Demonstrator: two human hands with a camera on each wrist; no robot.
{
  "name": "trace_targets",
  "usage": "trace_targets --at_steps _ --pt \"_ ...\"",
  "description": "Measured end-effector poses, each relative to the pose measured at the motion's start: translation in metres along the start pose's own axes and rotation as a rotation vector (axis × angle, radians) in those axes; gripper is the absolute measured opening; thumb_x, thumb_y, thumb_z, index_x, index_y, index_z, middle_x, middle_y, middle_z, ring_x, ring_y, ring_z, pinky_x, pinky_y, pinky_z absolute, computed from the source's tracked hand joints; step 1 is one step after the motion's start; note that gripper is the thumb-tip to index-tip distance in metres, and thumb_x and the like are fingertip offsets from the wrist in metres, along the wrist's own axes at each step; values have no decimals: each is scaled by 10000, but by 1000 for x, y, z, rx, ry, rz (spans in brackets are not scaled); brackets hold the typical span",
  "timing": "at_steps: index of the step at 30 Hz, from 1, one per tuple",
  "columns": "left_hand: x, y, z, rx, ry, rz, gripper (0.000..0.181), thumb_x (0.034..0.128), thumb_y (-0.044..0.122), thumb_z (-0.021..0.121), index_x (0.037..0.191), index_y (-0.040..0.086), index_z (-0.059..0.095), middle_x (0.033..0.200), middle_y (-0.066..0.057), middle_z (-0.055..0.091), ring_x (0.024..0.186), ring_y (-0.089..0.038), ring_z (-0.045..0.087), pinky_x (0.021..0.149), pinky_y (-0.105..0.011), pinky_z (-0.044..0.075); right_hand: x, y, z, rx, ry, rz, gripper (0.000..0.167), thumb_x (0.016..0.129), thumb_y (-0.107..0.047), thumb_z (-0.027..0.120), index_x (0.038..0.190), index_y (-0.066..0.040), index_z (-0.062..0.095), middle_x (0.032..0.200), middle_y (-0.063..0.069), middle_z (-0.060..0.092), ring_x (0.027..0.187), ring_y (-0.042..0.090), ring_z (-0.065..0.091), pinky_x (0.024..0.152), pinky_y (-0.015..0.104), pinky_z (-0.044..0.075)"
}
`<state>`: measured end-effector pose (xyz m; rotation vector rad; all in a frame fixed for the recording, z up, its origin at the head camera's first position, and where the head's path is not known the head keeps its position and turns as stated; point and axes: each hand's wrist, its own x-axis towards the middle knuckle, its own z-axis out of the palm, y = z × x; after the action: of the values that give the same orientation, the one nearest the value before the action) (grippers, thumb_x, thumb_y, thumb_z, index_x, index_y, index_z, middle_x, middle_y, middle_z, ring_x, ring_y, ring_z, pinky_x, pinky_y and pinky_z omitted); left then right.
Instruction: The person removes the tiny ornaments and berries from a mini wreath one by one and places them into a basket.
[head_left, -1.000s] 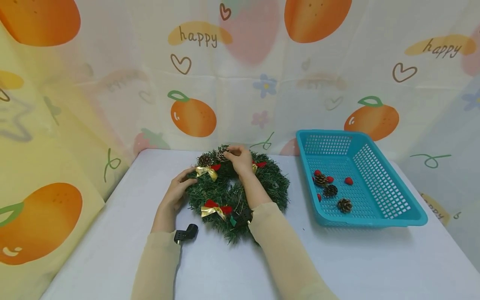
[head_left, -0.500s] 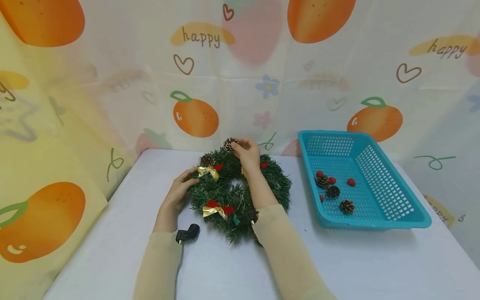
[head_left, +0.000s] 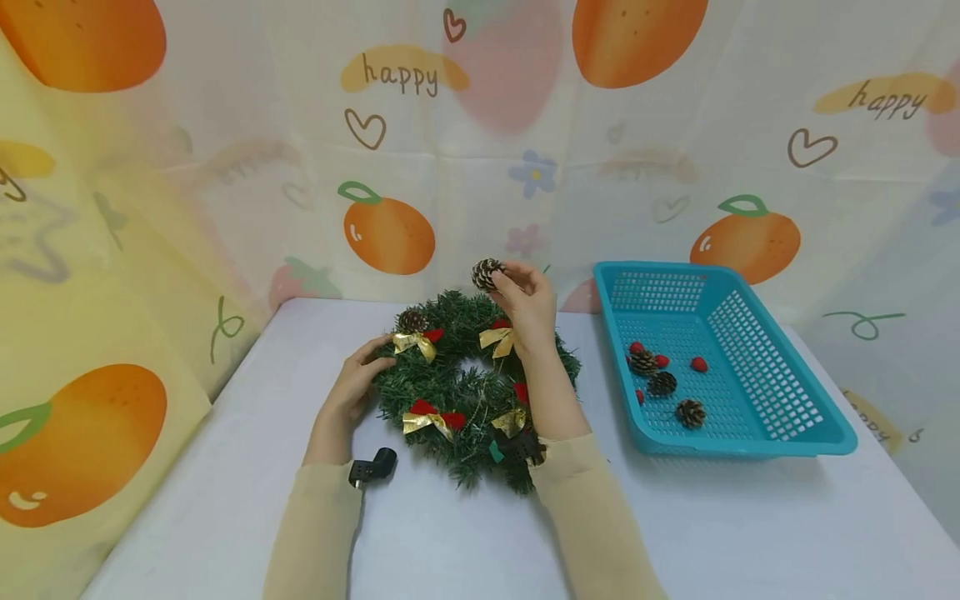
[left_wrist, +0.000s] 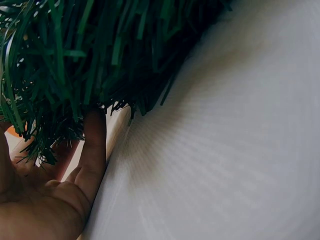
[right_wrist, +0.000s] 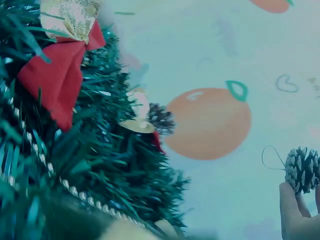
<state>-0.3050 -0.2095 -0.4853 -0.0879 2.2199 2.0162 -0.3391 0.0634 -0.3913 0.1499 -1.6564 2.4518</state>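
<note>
A green wreath (head_left: 427,379) lies on the table, decorated with red and gold bows (head_left: 427,418) and a silver bead chain (right_wrist: 82,195). One pinecone (head_left: 412,320) sits at its upper left. My left hand (head_left: 352,383) holds the wreath's left edge; in the left wrist view some fingers (left_wrist: 92,150) reach in under the bristles. Above the wreath's back side, my right hand (head_left: 531,308) pinches another pinecone (head_left: 487,274) between thumb and fingers. A thin string loop (right_wrist: 271,158) sticks out from that pinecone in the right wrist view.
At the right stands a blue plastic basket (head_left: 780,358) with several pinecones (head_left: 690,413) and red berry-like balls (head_left: 699,364) in it. Behind the table hangs a printed cloth (head_left: 480,192). White cloth (head_left: 442,550) covers the table.
My right hand has lifted the pinecone up off the wreath's top and carried it to the right. My left hand has stayed at the wreath's left edge.
</note>
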Motion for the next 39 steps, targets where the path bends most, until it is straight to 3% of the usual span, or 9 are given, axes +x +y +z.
trace_targets --at_steps 3,5,10,13,21,32,39 --pt "1 0 0 13 -7 -4 585 971 146 557 1526 125 372 1664 -114 206 1541 -383 158 1200 -711 75 11 18 -23 41 -40 -49 392 904 -219 717 1259 -109 594 1253 90 581 1223 242 600 1041 385 524" --pt "1 0 -1 17 -7 -5 587 972 148 558 1528 128 371 1664 -112 205 1541 -383 158 1202 -708 76 12 17 -30 40 -26 -55 401 904 -228 715 1269 -125 584 1278 87 571 1255 248 582 1059 374 515" --pt "2 0 0 10 -1 -14 586 976 150 557 1531 138 369 1668 -94 198 1544 -381 149 1194 -722 64 -28 -46 -14 26 66 -33 225 929 -50 654 1147 -80 605 1142 59 594 1166 245 614 1000 336 557" --pt "1 1 0 5 -3 -12 587 975 147 558 1530 133 369 1667 -96 201 1542 -382 154 1197 -717 69 -37 -63 -17 23 89 -37 183 934 -5 626 1078 -118 617 1076 11 597 1090 183 630 934 278 580" --pt "3 -1 1 -10 -6 -14 583 972 145 559 1527 137 377 1670 -106 187 1545 -390 130 1185 -735 40 -48 -78 -36 -5 106 -77 192 949 -7 605 1115 -105 606 1097 -1 597 1105 152 613 964 284 569" --pt "0 2 -1 1 1 -10 583 978 138 548 1531 132 365 1673 -93 176 1549 -386 110 1187 -730 20 -49 -95 -60 65 207 -135 157 921 -3 643 1019 -126 648 992 3 604 961 129 622 826 229 592" --pt "1 2 0 -14 -12 -29 587 984 135 545 1539 135 352 1677 -90 162 1550 -383 110 1198 -717 33 -53 -109 -89 169 286 -210 129 878 -4 699 983 -73 669 954 50 606 909 152 602 763 238 607"
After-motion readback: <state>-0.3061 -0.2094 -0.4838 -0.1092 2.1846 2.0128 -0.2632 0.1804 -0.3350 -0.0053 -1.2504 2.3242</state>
